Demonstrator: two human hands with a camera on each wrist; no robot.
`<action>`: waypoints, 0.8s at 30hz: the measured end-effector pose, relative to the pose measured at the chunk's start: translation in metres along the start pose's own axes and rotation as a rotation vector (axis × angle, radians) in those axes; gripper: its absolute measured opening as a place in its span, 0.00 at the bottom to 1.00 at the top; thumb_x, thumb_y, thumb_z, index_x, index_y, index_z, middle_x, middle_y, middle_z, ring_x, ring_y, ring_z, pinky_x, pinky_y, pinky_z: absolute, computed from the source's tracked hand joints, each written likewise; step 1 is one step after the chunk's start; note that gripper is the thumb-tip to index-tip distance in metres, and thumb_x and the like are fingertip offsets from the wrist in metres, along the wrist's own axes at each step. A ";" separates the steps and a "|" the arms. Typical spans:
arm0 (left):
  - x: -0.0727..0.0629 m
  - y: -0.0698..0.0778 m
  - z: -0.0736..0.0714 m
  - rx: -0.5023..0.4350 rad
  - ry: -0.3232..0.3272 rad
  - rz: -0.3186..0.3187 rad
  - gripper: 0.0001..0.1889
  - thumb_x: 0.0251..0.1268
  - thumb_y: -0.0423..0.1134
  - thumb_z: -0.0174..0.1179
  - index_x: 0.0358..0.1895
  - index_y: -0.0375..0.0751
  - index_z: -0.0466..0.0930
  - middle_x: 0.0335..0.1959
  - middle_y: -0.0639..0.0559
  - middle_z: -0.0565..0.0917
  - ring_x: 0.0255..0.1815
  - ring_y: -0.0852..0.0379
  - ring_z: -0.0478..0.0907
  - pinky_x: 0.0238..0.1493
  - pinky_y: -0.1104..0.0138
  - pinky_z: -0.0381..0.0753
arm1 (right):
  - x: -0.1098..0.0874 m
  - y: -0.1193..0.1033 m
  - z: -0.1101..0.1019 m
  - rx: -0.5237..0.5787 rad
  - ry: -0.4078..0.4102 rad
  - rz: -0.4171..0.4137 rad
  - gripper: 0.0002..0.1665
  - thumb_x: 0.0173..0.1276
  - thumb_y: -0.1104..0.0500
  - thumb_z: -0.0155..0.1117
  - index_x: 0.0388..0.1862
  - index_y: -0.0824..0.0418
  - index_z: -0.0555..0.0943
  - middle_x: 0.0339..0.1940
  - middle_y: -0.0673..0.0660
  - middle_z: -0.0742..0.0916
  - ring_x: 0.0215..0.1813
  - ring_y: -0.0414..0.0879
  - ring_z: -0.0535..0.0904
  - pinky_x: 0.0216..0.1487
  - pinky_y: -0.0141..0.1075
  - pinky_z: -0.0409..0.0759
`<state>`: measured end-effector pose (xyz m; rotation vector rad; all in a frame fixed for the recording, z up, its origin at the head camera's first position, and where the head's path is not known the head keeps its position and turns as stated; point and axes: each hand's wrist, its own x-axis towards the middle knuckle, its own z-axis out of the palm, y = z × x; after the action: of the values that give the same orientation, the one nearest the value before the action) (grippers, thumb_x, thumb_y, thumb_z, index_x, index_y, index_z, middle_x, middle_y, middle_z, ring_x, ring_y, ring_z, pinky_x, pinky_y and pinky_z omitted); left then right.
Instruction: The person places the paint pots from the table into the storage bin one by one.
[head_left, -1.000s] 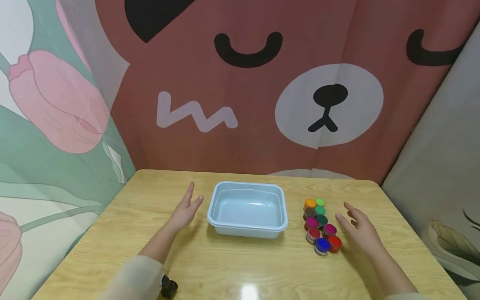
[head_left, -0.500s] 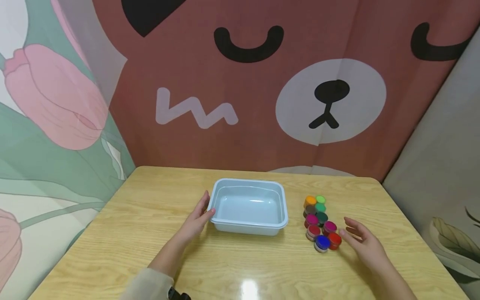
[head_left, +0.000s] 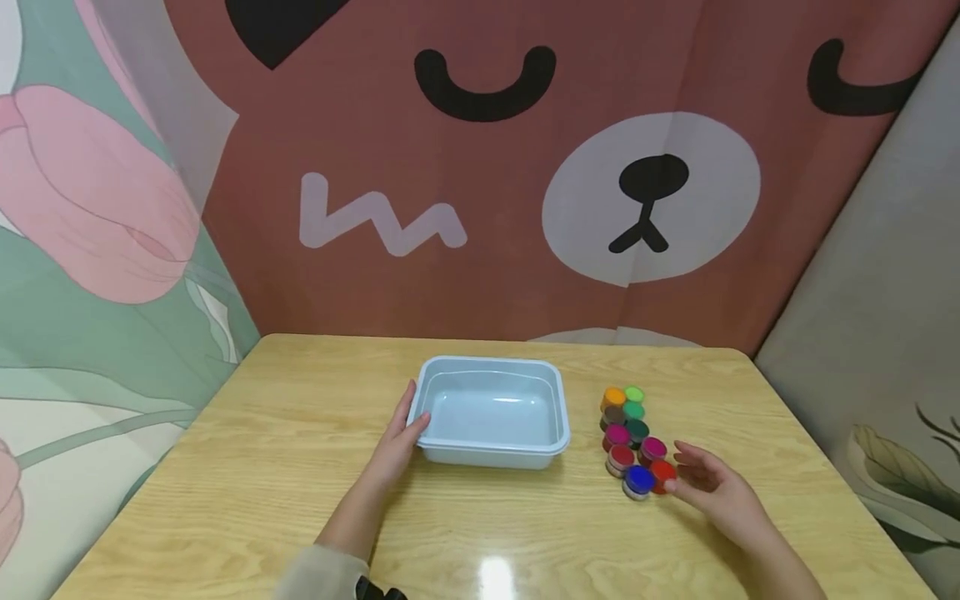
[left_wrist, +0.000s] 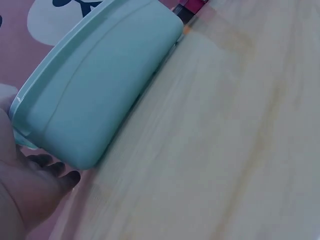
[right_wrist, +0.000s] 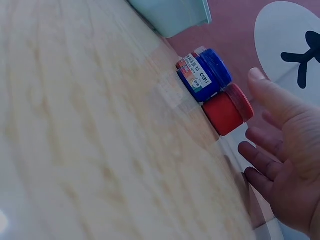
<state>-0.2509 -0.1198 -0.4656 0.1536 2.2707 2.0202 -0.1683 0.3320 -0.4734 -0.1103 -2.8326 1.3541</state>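
Note:
A pale blue plastic tub (head_left: 487, 457) stands on the wooden table, nothing inside it. My left hand (head_left: 394, 446) rests against its left end, thumb at the rim and the other fingers along the outside. In the left wrist view, the loosely bent fingers (left_wrist: 73, 178) lie beside the tub's end wall (left_wrist: 95, 90). Several small paint jars with coloured lids stand clustered to the right. My right hand (head_left: 716, 496) is beside the red jar (right_wrist: 225, 114), fingers relaxed, holding nothing; a gap shows between thumb and jar. Next to that jar stands a labelled blue jar (head_left: 637, 482).
Orange (head_left: 613, 398), green (head_left: 633, 411), brown (head_left: 612, 417) and magenta (head_left: 617, 437) lidded jars stand close together behind the red and blue ones. A bear-printed curtain (head_left: 375, 300) hangs behind the table (head_left: 225, 492). A dark object (head_left: 375, 590) is at the left sleeve.
My left hand has moved right from beside the tub to its left end and now touches it. My right hand has come down and left, closer to the red jar.

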 end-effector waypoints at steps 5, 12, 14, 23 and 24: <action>0.001 -0.002 0.002 -0.028 0.018 0.014 0.34 0.77 0.41 0.47 0.80 0.52 0.42 0.82 0.49 0.41 0.82 0.42 0.32 0.78 0.40 0.32 | 0.001 -0.001 0.001 -0.039 0.001 0.010 0.42 0.63 0.45 0.70 0.70 0.64 0.69 0.62 0.67 0.80 0.52 0.32 0.78 0.47 0.18 0.73; 0.000 -0.004 0.004 -0.043 0.031 0.017 0.33 0.77 0.43 0.46 0.80 0.53 0.46 0.82 0.47 0.44 0.82 0.41 0.35 0.78 0.40 0.35 | 0.001 -0.001 0.004 -0.071 -0.017 0.066 0.44 0.61 0.40 0.70 0.69 0.63 0.70 0.60 0.66 0.82 0.60 0.58 0.78 0.60 0.50 0.76; 0.000 -0.004 0.005 -0.048 0.035 0.020 0.32 0.77 0.43 0.46 0.79 0.53 0.46 0.82 0.46 0.44 0.82 0.41 0.36 0.78 0.40 0.36 | 0.002 -0.001 0.005 -0.064 -0.015 0.084 0.45 0.60 0.39 0.70 0.68 0.63 0.71 0.60 0.66 0.82 0.60 0.60 0.77 0.60 0.57 0.73; 0.001 -0.003 0.008 -0.048 0.046 0.018 0.31 0.77 0.41 0.44 0.79 0.51 0.46 0.81 0.43 0.44 0.81 0.38 0.37 0.77 0.37 0.36 | 0.003 -0.002 0.008 -0.062 -0.004 0.134 0.44 0.58 0.37 0.71 0.64 0.63 0.75 0.58 0.64 0.83 0.57 0.56 0.79 0.59 0.55 0.74; 0.001 -0.003 0.008 -0.048 0.047 0.019 0.31 0.77 0.41 0.44 0.79 0.51 0.46 0.81 0.43 0.44 0.81 0.37 0.37 0.77 0.37 0.36 | 0.002 -0.002 0.008 -0.066 -0.002 0.135 0.43 0.58 0.37 0.71 0.64 0.63 0.75 0.58 0.63 0.83 0.57 0.55 0.79 0.59 0.53 0.74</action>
<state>-0.2504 -0.1124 -0.4691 0.1264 2.2547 2.1073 -0.1711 0.3248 -0.4771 -0.3054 -2.9194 1.2829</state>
